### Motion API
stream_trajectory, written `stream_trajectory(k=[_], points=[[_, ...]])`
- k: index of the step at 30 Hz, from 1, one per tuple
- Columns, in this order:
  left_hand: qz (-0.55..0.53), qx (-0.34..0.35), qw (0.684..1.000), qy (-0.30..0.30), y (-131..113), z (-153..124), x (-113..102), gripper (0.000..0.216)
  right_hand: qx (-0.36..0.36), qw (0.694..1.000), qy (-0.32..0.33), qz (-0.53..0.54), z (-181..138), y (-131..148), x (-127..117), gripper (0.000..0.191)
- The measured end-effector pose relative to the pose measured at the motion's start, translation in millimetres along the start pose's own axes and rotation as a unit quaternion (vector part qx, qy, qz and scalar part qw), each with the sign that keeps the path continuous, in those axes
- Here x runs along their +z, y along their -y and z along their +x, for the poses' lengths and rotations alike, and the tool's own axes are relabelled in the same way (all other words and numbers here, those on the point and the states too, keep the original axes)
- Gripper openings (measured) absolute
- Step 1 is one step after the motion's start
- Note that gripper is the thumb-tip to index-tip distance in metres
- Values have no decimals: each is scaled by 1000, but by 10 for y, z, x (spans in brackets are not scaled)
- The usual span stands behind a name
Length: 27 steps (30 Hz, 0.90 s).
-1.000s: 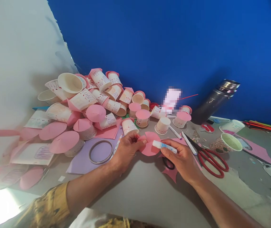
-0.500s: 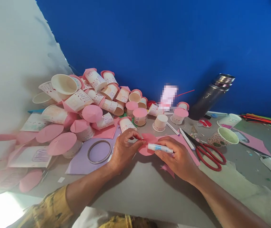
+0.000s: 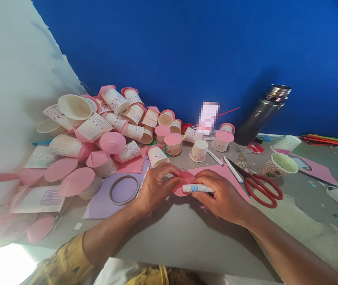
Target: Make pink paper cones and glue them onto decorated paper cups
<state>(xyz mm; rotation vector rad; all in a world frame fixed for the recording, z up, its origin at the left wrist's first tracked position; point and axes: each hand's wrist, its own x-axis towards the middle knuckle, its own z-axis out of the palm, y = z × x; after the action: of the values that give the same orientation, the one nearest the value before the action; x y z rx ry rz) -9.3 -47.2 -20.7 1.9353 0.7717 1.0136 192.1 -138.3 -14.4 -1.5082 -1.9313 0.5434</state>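
Observation:
My left hand pinches the edge of a pink paper disc between thumb and fingers. In my right hand lies a white glue stick with a blue label, held sideways across the disc; the right fingertips are also close to the paper and may touch it. Beyond the left hand stands an upturned paper cup, with another upturned cup further right. A larger pink sheet lies on the table behind the right hand.
A heap of paper cups with pink tops fills the left side. Purple paper carries a grey tape ring. To the right are red-handled scissors, a marker, a patterned cup and a dark flask.
Both hands still hold the disc and glue stick. The glue stick has shifted slightly left and down, and the disc's visible top part now looks folded or tilted. The view has moved a little.

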Motion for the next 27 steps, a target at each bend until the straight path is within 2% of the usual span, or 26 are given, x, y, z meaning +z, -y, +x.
stream_trajectory(k=[7, 10, 18, 20, 24, 27], points=[[45, -69, 996, -37, -14, -4, 13, 11, -12, 1000, 14, 20, -9, 18, -5, 15], [40, -98, 994, -33, 3, 3, 5, 21, -20, 999, 8, 26, -10, 7, 10, 15], [6, -157, 987, -25, -38, 37, -13, 17, -15, 998, 8, 53, -11, 12, 9, 17], [9, -152, 988, -33, -44, 37, -11, 16, -13, 998, -21, 58, -1, 18, 1, 16], [-2, -147, 988, -38, -31, 25, -2, 12, 14, 991, -130, 37, 12, -2, -2, 19], [-23, -153, 987, -32, -3, 17, 4, 4, 26, 986, -164, 3, 13, -20, 9, 19]])
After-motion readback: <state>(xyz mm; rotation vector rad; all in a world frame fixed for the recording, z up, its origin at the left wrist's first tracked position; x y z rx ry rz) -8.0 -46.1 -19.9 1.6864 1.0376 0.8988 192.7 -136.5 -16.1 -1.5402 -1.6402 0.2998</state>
